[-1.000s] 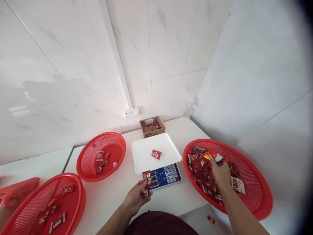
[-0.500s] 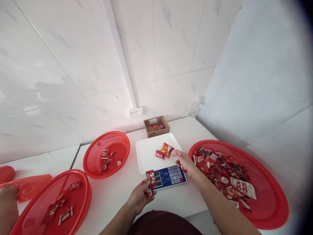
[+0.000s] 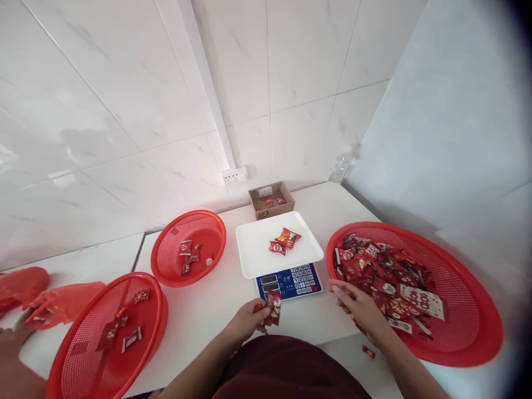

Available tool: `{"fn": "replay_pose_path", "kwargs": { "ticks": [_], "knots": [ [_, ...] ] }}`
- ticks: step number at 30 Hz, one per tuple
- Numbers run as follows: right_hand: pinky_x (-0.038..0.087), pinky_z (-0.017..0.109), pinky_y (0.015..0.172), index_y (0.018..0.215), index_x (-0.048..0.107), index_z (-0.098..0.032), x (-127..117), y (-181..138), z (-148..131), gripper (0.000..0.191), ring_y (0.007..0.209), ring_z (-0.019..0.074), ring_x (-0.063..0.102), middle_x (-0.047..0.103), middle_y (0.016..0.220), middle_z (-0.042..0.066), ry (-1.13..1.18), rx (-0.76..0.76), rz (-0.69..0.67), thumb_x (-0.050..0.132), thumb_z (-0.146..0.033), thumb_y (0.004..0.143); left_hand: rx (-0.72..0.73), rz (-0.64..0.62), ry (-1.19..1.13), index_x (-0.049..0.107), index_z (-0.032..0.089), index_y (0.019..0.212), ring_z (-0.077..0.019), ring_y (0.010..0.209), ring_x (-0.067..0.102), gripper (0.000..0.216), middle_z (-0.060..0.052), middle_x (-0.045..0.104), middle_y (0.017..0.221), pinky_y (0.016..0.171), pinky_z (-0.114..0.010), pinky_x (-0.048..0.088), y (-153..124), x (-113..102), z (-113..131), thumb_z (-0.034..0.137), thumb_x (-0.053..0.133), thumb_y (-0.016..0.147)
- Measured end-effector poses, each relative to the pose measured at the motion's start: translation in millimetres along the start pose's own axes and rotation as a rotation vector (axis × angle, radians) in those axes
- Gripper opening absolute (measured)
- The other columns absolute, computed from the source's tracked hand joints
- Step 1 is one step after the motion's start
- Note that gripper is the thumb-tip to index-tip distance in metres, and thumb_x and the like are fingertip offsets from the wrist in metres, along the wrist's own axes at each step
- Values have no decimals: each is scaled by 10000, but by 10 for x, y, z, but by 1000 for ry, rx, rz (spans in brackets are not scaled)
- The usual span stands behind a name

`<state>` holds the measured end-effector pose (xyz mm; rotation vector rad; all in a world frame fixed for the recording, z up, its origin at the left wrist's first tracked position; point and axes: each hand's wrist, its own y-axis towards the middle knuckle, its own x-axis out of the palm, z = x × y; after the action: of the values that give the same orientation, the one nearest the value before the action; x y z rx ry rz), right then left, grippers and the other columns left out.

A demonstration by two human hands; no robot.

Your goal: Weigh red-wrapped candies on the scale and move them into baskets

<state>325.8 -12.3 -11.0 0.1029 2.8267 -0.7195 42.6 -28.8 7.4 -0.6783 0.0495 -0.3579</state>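
Observation:
My left hand (image 3: 247, 321) is closed on red candy packets (image 3: 272, 308) just in front of the blue keypad of a weighing scale (image 3: 290, 280). Two red candy packets (image 3: 283, 241) lie on the scale's white tray (image 3: 257, 249). My right hand (image 3: 358, 306) is low over the near left rim of a big red basket (image 3: 469, 338), fingers spread and empty, touching the heap of red candy packets (image 3: 384, 277) inside it.
Two more red baskets (image 3: 166, 260) (image 3: 83, 354) with a few packets sit at the left. A small cardboard box (image 3: 271, 200) stands behind the scale by a wall socket (image 3: 234, 175). Red plastic bags (image 3: 50, 296) and another person's hand (image 3: 12, 338) are at far left. One loose candy (image 3: 368, 351) lies below.
My right hand carried a packet from the big basket to the scale tray, let it go, and drew back to the basket's rim. My left hand moved slightly nearer with its packets.

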Motion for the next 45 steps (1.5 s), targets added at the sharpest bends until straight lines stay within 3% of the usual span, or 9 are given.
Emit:
{"fn": "replay_pose_path", "kwargs": {
  "ticks": [3,6,11,19,24,29,34,41,45],
  "knots": [
    [439,270,578,1086,620,-201,259,-137,-166,484,662,150,553,669,910,58,-98,-90,-293,547,-498,711,109,-68,288,587,176,811,-140,735,537,280,-19,613,800,693,-275,414,26,169,121,449,565,754],
    [438,273,672,837,653,-188,463,-233,-302,317,731,163,556,661,807,33,-166,-239,-472,538,-469,747,268,-89,532,611,183,767,-162,841,523,196,-29,607,863,793,-295,389,52,305,255,365,538,781],
    [407,255,603,698,576,-187,522,-262,-251,353,654,142,514,604,682,3,-173,-251,-422,491,-522,769,147,-108,343,560,181,812,-134,725,521,237,-13,568,785,692,-287,428,73,355,271,412,563,757],
    [314,210,408,754,561,-205,581,118,-226,373,468,87,412,524,602,-15,240,46,-76,505,-573,729,-39,63,-163,515,187,874,-166,789,594,336,-33,536,898,678,-303,469,64,241,197,394,664,655],
    [334,194,383,1084,527,-268,596,290,-440,385,549,93,492,629,957,38,353,93,-106,542,-450,745,-49,86,-206,515,186,875,-171,807,610,293,-51,564,988,664,-292,471,48,192,174,347,641,666],
    [340,185,387,1179,484,-238,546,193,-296,483,578,96,510,635,950,55,222,103,-109,553,-415,734,-65,146,-287,475,194,854,-172,813,630,281,-58,591,1080,693,-306,474,39,120,128,237,645,634],
    [190,187,333,1128,550,-225,399,-26,-134,499,458,78,411,627,800,37,67,185,-152,545,-474,696,-80,152,-346,488,176,891,-147,741,628,332,-35,634,858,713,-293,472,14,44,94,287,672,638],
    [307,214,420,1061,578,-191,369,-130,-7,465,572,104,501,639,909,59,-26,141,-200,525,-456,683,-100,54,-147,451,181,850,-108,498,558,402,7,606,637,507,-229,391,53,104,41,496,633,680],
    [364,220,502,932,622,-193,491,-199,-28,359,629,110,521,651,926,48,-28,68,-358,521,-465,720,-73,-2,-52,437,196,852,-86,441,497,421,29,579,573,466,-205,322,83,181,57,557,591,700]
  ]
}}
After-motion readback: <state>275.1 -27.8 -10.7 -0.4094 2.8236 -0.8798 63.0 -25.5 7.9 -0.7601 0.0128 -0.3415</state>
